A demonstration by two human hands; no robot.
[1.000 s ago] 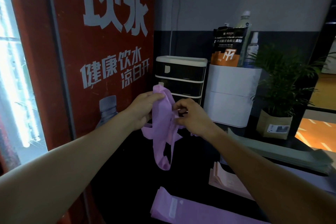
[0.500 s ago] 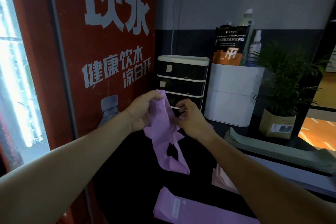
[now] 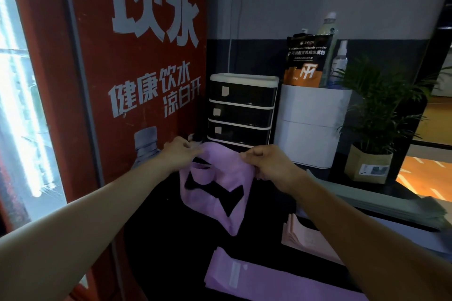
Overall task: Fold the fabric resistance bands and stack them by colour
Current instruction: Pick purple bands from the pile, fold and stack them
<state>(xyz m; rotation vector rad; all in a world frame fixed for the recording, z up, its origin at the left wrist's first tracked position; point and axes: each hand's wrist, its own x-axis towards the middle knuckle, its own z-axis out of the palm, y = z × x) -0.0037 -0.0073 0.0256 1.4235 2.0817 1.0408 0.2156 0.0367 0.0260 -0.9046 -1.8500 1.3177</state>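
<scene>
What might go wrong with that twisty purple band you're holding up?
Three things, maybe. The purple band hangs twisted between the left hand and right hand, so it might fold crooked. Both hands only pinch its top edge, so it could slip and drop onto the dark counter. And the pink stack lies close to the purple stack, so the band could land on the wrong colour.

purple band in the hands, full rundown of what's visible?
The held purple band is a soft lilac fabric loop, matte, twisted so dark gaps show between its strands. It hangs in the air above the dark counter, its top edge stretched between the left hand and right hand, which each pinch a corner. Its lower end droops to a point. Only the hands visibly touch it.
</scene>
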